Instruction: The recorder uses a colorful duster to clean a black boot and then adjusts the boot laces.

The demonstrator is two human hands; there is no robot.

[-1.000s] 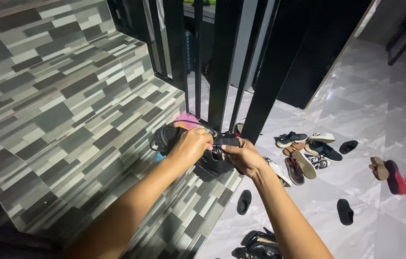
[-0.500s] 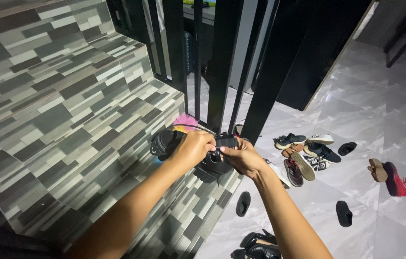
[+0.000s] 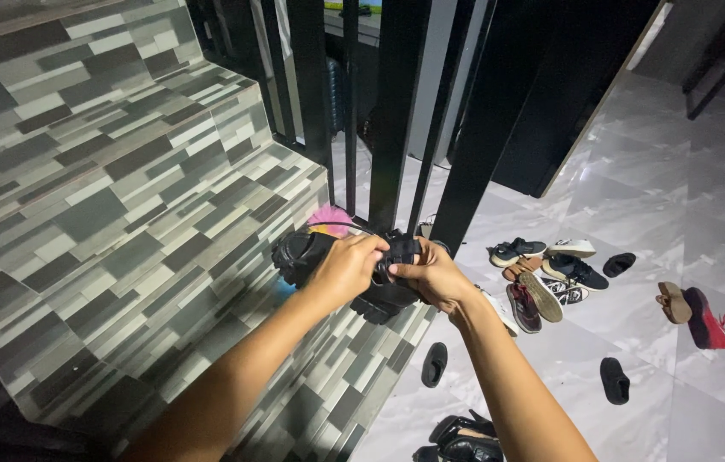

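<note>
Beside black railing posts point(image 3: 396, 111), seemingly shoes point(image 3: 542, 274)

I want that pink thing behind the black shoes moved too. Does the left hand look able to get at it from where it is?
Probably yes. The pink thing lies on the same tiled step, just beyond the black shoe beside the left hand. Only that shoe lies between them, but both hands are busy on another black shoe.

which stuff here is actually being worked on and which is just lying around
In hand:
- left hand and right hand, both gripping the strap of a chunky black shoe
- second black shoe beside it on the tiled step

Lying about:
- pile of shoes on the white floor
- lone black slipper
- pink thing
</note>
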